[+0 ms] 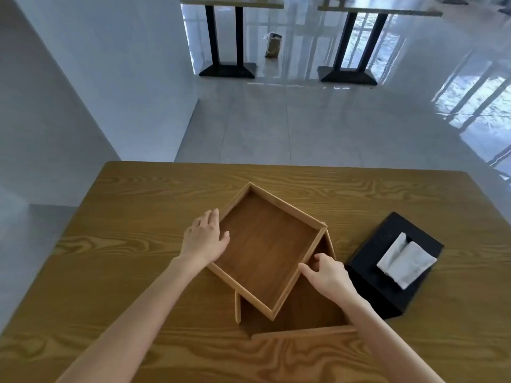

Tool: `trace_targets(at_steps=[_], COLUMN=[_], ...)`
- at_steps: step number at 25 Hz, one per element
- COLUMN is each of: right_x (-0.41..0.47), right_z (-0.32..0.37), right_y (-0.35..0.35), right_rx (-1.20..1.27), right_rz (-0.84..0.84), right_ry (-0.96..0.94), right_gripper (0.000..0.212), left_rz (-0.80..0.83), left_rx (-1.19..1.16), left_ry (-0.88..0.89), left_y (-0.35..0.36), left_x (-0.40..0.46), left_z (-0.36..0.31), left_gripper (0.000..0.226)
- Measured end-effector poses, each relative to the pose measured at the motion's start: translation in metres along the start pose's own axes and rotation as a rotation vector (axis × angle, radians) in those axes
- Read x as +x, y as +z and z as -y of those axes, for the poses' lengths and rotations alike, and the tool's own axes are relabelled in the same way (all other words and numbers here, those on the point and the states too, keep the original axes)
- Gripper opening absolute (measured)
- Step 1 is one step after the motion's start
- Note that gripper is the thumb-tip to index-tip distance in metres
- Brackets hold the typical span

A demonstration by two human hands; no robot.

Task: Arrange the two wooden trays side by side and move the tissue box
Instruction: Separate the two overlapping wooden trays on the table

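Bare forearms reached in from the near edge over the broad rectangular bench [116, 222], its yellow-brown top marked with bold swirling wood grain. On it lay the lower square wooden tray [304, 308], dark brown on its flat floor with a pale raised rim, sitting square to the near edge and largely covered. Resting on top of it, turned cornerwise like a diamond, was the upper square wooden tray [262, 250] of the same make: smooth dark floor, thin light rim, one corner pointing away toward the glossy grey tiled floor [304, 128] beyond the bench. Just right of the trays, close to the lower one, stood the black rectangular tissue box [387, 283], matte and faintly grainy, angled on the bench, with a folded white tissue [405, 261] standing out of its top slot.

Left hand [206, 239] lay palm down with fingers spread, curled loosely over the upper tray's left rim, thumb inside the rim. Right hand [326, 272] was half closed, fingertips pinching the upper tray's right rim near its corner, wrist bent inward.
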State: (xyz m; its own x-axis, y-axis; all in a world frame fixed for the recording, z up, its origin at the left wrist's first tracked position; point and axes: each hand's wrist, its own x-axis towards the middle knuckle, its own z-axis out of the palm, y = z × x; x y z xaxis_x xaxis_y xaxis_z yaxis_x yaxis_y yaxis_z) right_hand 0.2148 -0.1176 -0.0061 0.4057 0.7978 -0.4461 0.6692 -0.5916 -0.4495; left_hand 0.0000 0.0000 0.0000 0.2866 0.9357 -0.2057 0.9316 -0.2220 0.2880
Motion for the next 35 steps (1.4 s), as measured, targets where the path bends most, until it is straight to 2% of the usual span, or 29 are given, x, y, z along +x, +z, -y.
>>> trace_targets(at_steps=[5,13,15,20,23,30,35], right_x=[0.011,0.015,0.014,0.011,0.006,-0.004,-0.010], right_z=[0.003,0.001,0.000,-0.010,-0.013,-0.008,0.021], right_y=[0.015,0.023,0.022,0.021,0.023,0.030,0.034], right_rx=[0.116,0.209,0.245,0.306,0.367,0.399,0.419], right_rz=[0.067,0.068,0.071,0.081,0.088,0.008,-0.034], right_ry=[0.071,0.086,0.066,0.078,0.097,0.094,0.017], right_gripper=[0.036,0.031,0.035,0.059,0.062,0.050,0.037], left_rz=[0.040,0.022,0.016,-0.032,-0.055,-0.015,-0.023], left_rx=[-0.032,-0.055,-0.093,-0.264,-0.349,-0.439,-0.488], left_ry=[-0.077,-0.145,-0.171,-0.190,-0.204,-0.245,-0.260], left_y=[0.010,0.019,0.019,0.026,0.034,0.035,0.019], left_x=[0.015,0.024,0.023,0.003,-0.013,-0.034,-0.045], left_z=[0.006,0.019,0.022,0.032,0.036,0.046,0.072], left_gripper=[0.064,0.056,0.053,0.031,0.025,0.026,0.044])
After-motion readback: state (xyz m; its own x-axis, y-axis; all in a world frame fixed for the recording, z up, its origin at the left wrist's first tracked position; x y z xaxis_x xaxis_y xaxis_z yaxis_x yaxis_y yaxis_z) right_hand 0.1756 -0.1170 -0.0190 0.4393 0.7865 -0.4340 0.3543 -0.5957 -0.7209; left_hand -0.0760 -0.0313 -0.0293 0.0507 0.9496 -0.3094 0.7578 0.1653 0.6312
